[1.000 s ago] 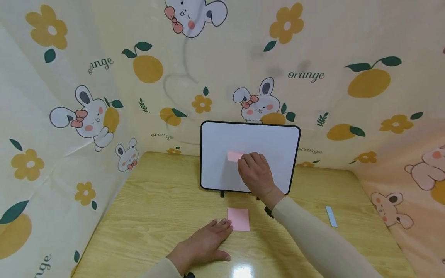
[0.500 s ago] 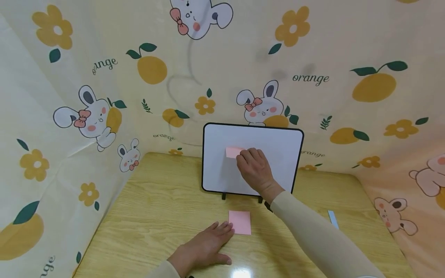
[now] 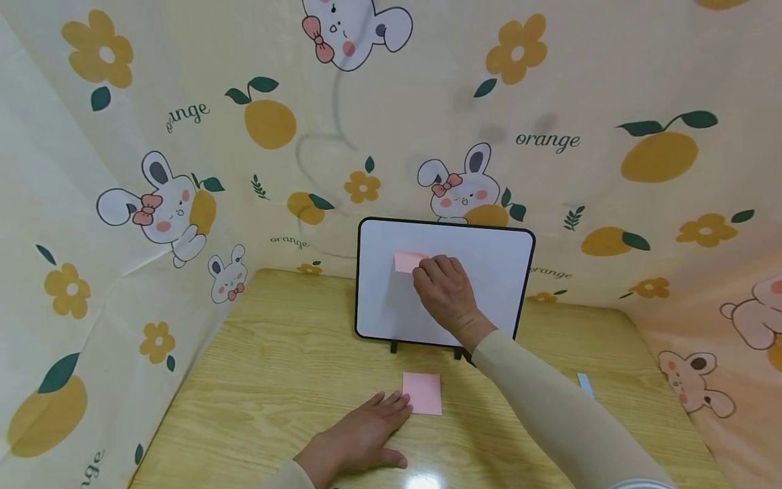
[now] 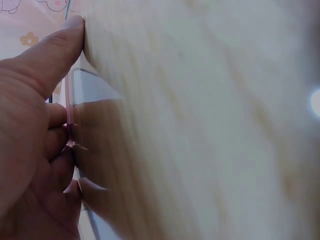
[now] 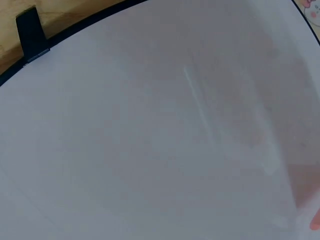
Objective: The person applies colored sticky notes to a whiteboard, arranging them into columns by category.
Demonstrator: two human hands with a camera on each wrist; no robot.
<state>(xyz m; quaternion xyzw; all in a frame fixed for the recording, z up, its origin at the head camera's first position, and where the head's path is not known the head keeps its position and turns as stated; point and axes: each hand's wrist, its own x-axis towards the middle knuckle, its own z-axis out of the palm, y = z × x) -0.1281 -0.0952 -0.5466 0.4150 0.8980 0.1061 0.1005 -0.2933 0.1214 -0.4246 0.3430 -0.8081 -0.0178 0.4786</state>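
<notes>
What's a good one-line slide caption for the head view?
Right hand holds a pink slip at the whiteboard; left hand touches a pink square on the table.

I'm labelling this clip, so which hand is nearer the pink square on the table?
Left. The left hand touches the left edge of the pink square; the right hand is beyond it, up by the whiteboard.

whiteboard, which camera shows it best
The head view, since most of the whiteboard shows there, partly hidden by the right hand and sleeve. The right wrist view shows a close stretch of surface, some black edge and one foot; the left wrist view shows just a pale patch, possibly its reflection.
</notes>
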